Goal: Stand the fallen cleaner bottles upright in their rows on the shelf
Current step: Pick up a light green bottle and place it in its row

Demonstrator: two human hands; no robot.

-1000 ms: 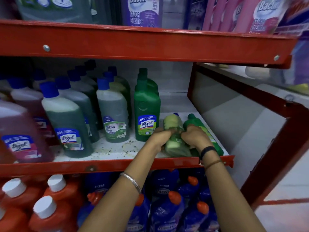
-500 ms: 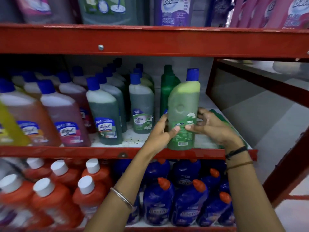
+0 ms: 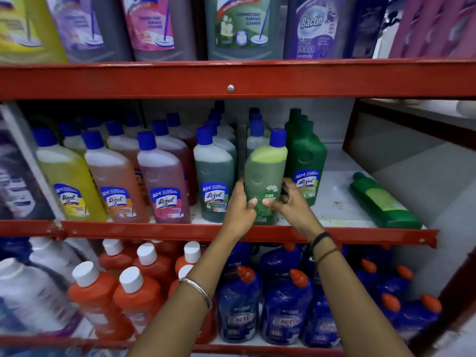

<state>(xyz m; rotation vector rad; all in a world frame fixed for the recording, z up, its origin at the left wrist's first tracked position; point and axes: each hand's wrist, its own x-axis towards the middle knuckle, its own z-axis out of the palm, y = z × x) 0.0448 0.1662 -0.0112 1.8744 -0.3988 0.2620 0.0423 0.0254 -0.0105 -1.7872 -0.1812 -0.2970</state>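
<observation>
Item in hand: light green cleaner bottle, blue cap, standing upright at the front edge of the middle shelf, heading a row of blue-capped bottles behind it.

Grip: my left hand wraps its left side, thumb on the label; my right hand closes on its right side. Both hold the bottle near its base.

Neighbours: a grey-green Lizol bottle just beside it on the left; a dark green Lizol bottle just beside it on the right.

Outstanding: one dark green bottle lies on its side at the right end of the same shelf, well apart from the rows.

Other rows (yellow, orange, pink): upright, as far as I can see.

Status, by my judgement: this bottle nearly placed; one fallen bottle left to stand.
</observation>
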